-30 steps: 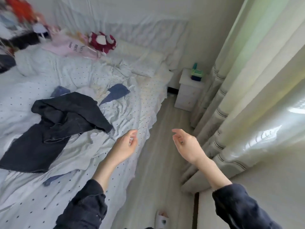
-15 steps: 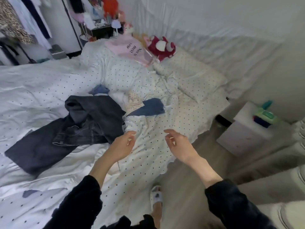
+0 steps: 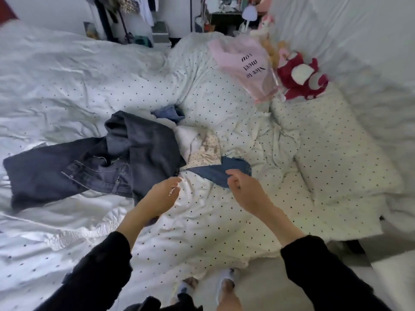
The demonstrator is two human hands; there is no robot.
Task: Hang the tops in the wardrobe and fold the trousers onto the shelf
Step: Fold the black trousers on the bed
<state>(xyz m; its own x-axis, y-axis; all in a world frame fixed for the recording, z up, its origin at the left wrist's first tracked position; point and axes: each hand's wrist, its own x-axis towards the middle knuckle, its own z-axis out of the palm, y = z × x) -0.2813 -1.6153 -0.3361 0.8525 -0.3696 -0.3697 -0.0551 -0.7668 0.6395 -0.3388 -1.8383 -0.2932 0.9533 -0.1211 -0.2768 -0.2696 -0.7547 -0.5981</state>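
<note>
Left hand (image 3: 160,196) & right hand (image 3: 244,187) both empty, fingers loosely curled, now over the bed (image 3: 202,221) after turning from the curtains. Jeans (image 3: 89,167) lie just left of left hand; pickup likely next.

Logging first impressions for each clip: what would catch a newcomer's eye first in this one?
Most likely the dark jeans, sprawled in a heap on the left of the white dotted duvet. Next, the left hand and right hand reaching over the bed, holding nothing, the right one just short of a blue denim piece. Beyond lie a pink bag and a red plush toy beside it.
</note>
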